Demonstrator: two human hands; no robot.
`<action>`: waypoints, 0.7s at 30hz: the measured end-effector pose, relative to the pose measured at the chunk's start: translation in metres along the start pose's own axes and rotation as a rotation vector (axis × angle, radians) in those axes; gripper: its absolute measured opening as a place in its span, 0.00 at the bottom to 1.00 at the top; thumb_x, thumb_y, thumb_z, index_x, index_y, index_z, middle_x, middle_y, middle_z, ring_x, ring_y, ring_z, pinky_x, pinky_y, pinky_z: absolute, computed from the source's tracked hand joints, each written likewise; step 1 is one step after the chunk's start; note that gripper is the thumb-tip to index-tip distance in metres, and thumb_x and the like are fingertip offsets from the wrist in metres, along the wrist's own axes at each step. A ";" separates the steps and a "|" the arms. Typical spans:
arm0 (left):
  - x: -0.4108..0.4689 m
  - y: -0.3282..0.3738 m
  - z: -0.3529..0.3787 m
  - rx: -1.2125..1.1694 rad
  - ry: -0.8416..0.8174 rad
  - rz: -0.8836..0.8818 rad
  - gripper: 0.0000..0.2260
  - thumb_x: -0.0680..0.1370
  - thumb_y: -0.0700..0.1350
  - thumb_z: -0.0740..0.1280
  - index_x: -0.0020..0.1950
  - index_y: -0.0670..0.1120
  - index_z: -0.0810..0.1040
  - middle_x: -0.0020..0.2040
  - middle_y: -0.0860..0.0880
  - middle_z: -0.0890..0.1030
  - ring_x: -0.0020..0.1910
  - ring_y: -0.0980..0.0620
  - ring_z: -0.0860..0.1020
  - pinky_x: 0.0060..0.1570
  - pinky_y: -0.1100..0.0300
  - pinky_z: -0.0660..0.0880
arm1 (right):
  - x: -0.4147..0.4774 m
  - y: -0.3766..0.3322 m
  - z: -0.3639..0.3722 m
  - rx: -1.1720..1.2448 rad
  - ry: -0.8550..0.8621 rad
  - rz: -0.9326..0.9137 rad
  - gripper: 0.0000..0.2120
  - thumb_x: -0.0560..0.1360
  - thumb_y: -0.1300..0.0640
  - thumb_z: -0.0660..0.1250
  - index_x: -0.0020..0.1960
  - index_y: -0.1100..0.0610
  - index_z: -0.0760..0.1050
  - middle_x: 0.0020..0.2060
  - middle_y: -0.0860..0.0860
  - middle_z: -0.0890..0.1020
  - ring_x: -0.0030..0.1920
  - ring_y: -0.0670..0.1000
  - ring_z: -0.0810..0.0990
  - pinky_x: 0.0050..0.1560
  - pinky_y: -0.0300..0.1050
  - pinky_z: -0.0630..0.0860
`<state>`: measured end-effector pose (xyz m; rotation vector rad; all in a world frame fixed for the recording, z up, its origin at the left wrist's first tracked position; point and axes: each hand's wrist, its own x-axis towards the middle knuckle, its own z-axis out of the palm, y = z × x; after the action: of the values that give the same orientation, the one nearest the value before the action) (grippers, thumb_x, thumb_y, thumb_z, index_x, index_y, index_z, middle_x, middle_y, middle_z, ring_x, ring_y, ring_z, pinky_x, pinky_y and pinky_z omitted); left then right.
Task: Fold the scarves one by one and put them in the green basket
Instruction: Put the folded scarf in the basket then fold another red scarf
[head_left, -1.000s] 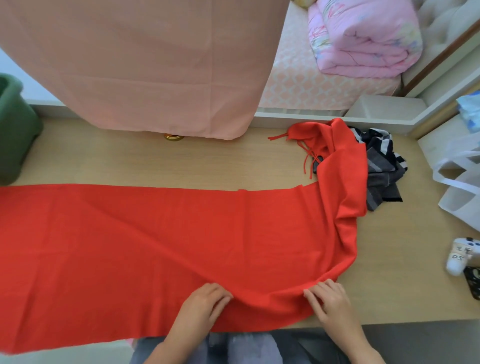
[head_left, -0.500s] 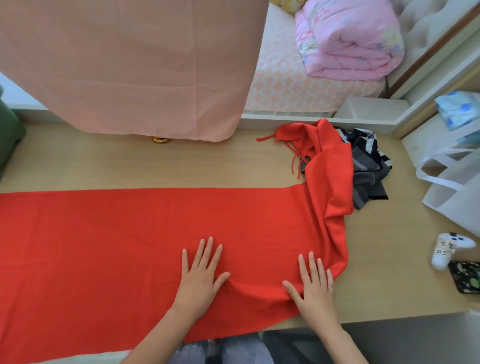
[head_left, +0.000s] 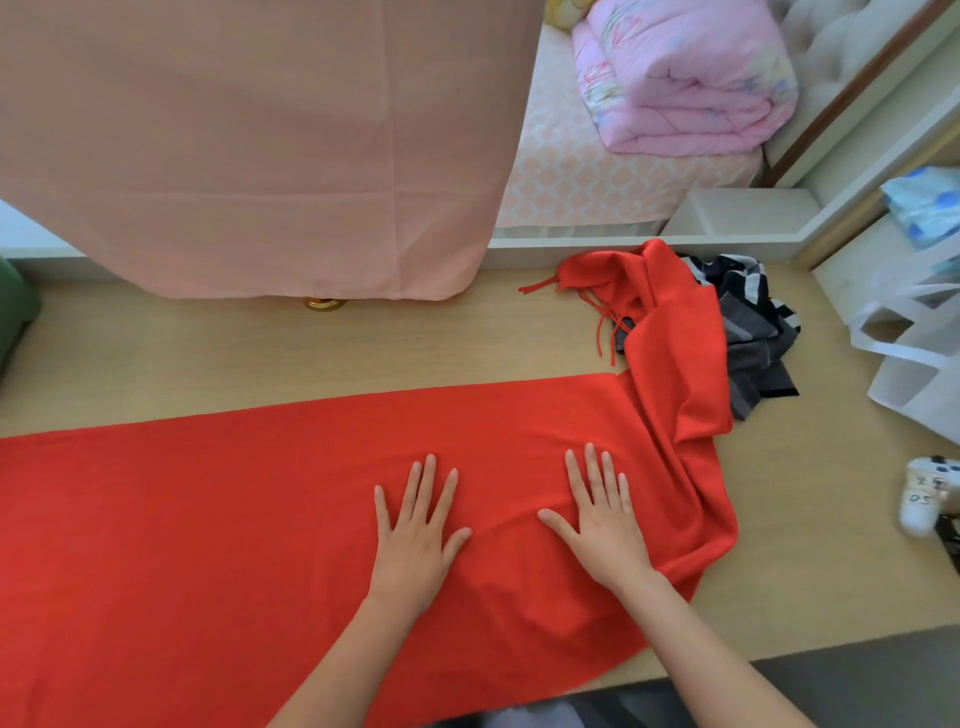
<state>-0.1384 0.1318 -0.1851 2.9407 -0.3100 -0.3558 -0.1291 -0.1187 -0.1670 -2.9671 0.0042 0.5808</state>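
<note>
Light wood table (head_left: 260, 364). Spread flat across it from 9 to 4 o'clock: red scarf (head_left: 208, 519), far end bunched toward 1 o'clock and overlapping a crumpled striped scarf (head_left: 753, 332). At 9 o'clock edge: green basket (head_left: 15, 317), mostly out of frame. At 11 o'clock: small gold item (head_left: 324, 303). At 3 o'clock: white bag (head_left: 914, 374). At 4 o'clock: white controller (head_left: 924, 499).

A pink cloth (head_left: 249, 145) hangs over the wooden counter's (head_left: 363, 353) far edge, with a small gold object (head_left: 324, 303), perhaps a knob, under its hem. Behind, a folded pink quilt (head_left: 685, 78) lies on the bed (head_left: 566, 171). At right are a white tote bag (head_left: 919, 400) and a white game controller (head_left: 922, 501).
</note>
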 end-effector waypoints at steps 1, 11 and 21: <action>-0.001 0.000 0.001 -0.009 0.011 0.000 0.30 0.78 0.62 0.48 0.78 0.49 0.57 0.78 0.44 0.58 0.77 0.46 0.54 0.69 0.38 0.51 | -0.003 0.000 -0.003 0.014 0.004 -0.008 0.47 0.63 0.25 0.22 0.75 0.51 0.28 0.73 0.50 0.28 0.73 0.50 0.27 0.72 0.47 0.29; -0.075 0.006 0.026 -0.077 0.061 0.055 0.30 0.81 0.61 0.41 0.76 0.45 0.59 0.78 0.44 0.57 0.76 0.46 0.56 0.71 0.40 0.55 | -0.133 -0.002 0.043 0.176 0.134 0.128 0.36 0.79 0.35 0.46 0.78 0.57 0.49 0.78 0.55 0.49 0.77 0.54 0.48 0.73 0.48 0.46; -0.074 0.005 0.026 -0.148 0.077 0.025 0.31 0.80 0.65 0.41 0.77 0.50 0.54 0.79 0.48 0.53 0.78 0.52 0.49 0.72 0.42 0.51 | -0.149 0.006 0.048 0.474 0.285 0.268 0.32 0.78 0.39 0.56 0.77 0.48 0.50 0.76 0.46 0.51 0.74 0.43 0.51 0.71 0.40 0.51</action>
<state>-0.2161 0.1404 -0.1928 2.7942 -0.2967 -0.2501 -0.2853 -0.1219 -0.1555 -2.5657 0.4978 0.1433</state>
